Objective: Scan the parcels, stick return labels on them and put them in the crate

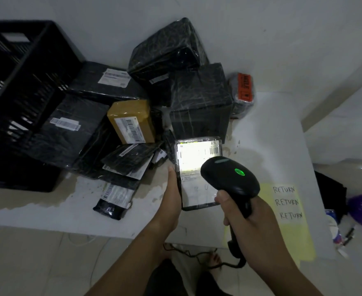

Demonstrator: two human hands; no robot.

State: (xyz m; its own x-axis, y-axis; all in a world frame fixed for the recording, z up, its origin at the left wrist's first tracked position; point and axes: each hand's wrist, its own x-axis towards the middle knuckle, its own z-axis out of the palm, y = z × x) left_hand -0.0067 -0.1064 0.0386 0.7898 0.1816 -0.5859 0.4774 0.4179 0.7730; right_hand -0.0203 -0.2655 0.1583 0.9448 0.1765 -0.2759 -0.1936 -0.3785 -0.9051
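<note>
Holding a parcel [197, 174] by its left edge in the left hand [172, 195], thumb on top, at the table's [271, 135] near side. Gripping the scanner [229, 178] in the right hand [246, 218], fingers curled round its handle, just above the parcel.

free: bare table [271, 129] right of the tall black boxes [199, 99] and the grey parcel [242, 97] beside them | free: front-left strip before the crate [15, 99] | blocked: parcel pile [103, 133] fills mid-table, touching the crate | near middle: held parcel [197, 195], scanner [229, 178] | right front: yellow label sheet [291, 236] lying flat, clutter [336, 229] at the edge
</note>
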